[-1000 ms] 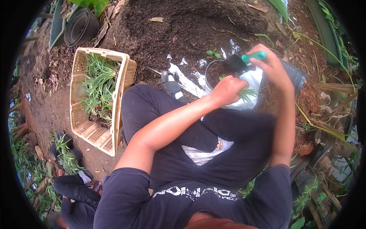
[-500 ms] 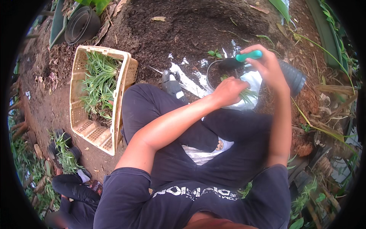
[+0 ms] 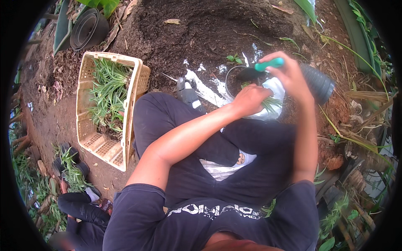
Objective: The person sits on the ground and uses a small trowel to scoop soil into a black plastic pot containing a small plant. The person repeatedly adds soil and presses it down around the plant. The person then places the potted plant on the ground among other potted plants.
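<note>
My left hand (image 3: 250,100) is closed around a small plant (image 3: 273,103) with narrow green-and-white leaves, which poke out beside the fingers. The plant is held over a round pot (image 3: 227,83), mostly hidden behind my hand. A small trowel with a green handle (image 3: 269,64) is gripped in my right hand (image 3: 290,77). Its dark blade (image 3: 248,74) reaches into the pot, at the far side of my left hand. A white plastic sheet (image 3: 275,88) lies under and beside my hands.
A cream plastic crate (image 3: 130,108) full of similar plants (image 3: 109,85) lies on its side at left. Nested black pots (image 3: 319,83) lie right of my hand. Dark soil (image 3: 197,37) is heaped ahead. Another person (image 3: 86,209) sits at lower left near potted plants (image 3: 71,167).
My right hand has moved slightly left and down with the trowel, bringing its blade lower at the pot. My left hand with the plant has barely moved.
</note>
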Demonstrator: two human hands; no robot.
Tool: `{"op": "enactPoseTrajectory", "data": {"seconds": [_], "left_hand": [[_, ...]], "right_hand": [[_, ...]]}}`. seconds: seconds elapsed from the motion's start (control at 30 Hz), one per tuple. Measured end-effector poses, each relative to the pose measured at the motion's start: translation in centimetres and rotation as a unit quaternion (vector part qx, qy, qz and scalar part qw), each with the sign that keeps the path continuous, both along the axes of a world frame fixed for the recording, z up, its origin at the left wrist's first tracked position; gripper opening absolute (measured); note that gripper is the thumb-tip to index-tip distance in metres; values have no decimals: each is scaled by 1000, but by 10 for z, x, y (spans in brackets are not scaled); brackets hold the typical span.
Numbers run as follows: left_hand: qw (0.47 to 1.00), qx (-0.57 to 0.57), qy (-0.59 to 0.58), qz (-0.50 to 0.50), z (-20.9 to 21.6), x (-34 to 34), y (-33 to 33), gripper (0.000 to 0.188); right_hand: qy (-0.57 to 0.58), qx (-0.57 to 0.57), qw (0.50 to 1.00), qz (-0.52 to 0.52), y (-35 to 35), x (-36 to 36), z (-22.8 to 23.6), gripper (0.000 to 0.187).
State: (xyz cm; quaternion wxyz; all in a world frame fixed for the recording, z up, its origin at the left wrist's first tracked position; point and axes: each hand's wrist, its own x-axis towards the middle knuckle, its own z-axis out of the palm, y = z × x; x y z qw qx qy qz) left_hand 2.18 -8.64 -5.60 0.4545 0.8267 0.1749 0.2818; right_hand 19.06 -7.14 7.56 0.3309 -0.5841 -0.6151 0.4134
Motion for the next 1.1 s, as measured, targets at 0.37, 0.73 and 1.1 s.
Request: {"op": "enactPoseTrajectory", "data": {"seconds": [0.37, 0.73, 1.1], "left_hand": [[1000, 11, -13, 10, -1, 0, 1, 46], [1000, 5, -22, 7, 4, 0, 2, 45], [1000, 2, -11, 10, 2, 0, 0, 47]], "right_hand": [[28, 23, 996, -86, -7, 24, 1, 18], [-33, 51, 993, -98, -14, 21, -18, 19], [4, -67, 997, -36, 9, 8, -7, 17]]}}
